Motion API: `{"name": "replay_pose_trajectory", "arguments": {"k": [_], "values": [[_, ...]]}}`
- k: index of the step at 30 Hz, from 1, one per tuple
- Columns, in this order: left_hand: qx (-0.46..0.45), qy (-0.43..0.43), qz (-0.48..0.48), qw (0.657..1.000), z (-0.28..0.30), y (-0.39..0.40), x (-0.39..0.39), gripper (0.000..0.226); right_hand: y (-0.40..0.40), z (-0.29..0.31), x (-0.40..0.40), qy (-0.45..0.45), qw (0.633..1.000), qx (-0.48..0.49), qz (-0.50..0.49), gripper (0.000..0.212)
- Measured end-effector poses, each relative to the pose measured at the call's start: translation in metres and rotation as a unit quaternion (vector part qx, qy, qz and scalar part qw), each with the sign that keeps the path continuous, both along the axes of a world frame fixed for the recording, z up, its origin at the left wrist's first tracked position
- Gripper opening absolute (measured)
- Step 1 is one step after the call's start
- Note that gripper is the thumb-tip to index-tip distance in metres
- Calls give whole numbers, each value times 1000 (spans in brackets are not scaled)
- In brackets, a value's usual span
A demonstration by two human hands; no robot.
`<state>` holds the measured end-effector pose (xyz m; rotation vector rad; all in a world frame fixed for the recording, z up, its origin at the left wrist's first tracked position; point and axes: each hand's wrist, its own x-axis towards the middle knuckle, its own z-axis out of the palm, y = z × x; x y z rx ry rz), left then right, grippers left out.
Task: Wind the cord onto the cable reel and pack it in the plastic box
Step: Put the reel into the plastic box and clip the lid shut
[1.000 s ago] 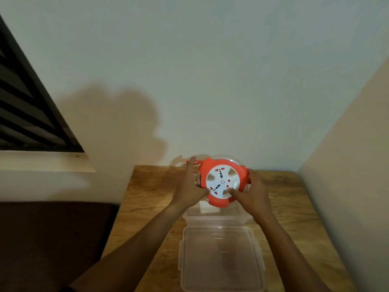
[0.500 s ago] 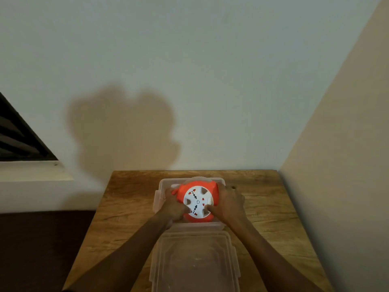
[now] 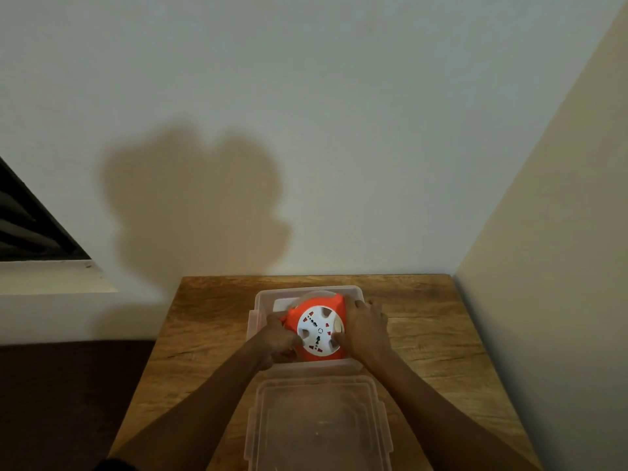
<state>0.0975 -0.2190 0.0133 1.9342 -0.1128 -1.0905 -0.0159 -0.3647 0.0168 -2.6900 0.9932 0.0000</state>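
The orange cable reel with its white socket face up lies inside the clear plastic box on the wooden table. My left hand grips the reel's near-left edge. My right hand holds its right side, thumb on the white face. The cord is not visible outside the reel. The box's clear lid lies flat on the table just in front of the box, between my forearms.
The wooden table stands in a corner, with a white wall behind and a beige wall at the right. A dark window and its sill are at the left. Dark floor lies left of the table.
Both hands have lowered the reel from above the table's back edge down into the plastic box. The camera view has shifted to the right.
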Motion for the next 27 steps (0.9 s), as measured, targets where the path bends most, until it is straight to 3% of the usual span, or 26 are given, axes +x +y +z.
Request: {"name": "replay_pose_trajectory", "arguments": {"k": [7,10,14,16,20,23,27], "values": [[-15,-21,-27,999,17,1,-5,57,3,-7,-3,-29,999,19,16,88],[-18,-84,-60,994,32,11,-7,48,-1,-3,-16,-86,995,21,40,77],[-67,-240,-59,967,40,48,-12,13,5,-2,-55,-242,961,100,-88,59],[-61,-252,-12,966,35,74,-13,13,13,-9,-82,-286,938,141,-135,44],[-59,-149,24,987,19,115,-19,18,33,-17,-115,-297,920,196,-162,14],[-22,-118,52,991,7,125,-25,14,37,-24,-125,-249,924,221,-190,35],[101,-121,28,987,-13,131,-34,5,37,-28,-133,-91,944,249,-197,54]]}}
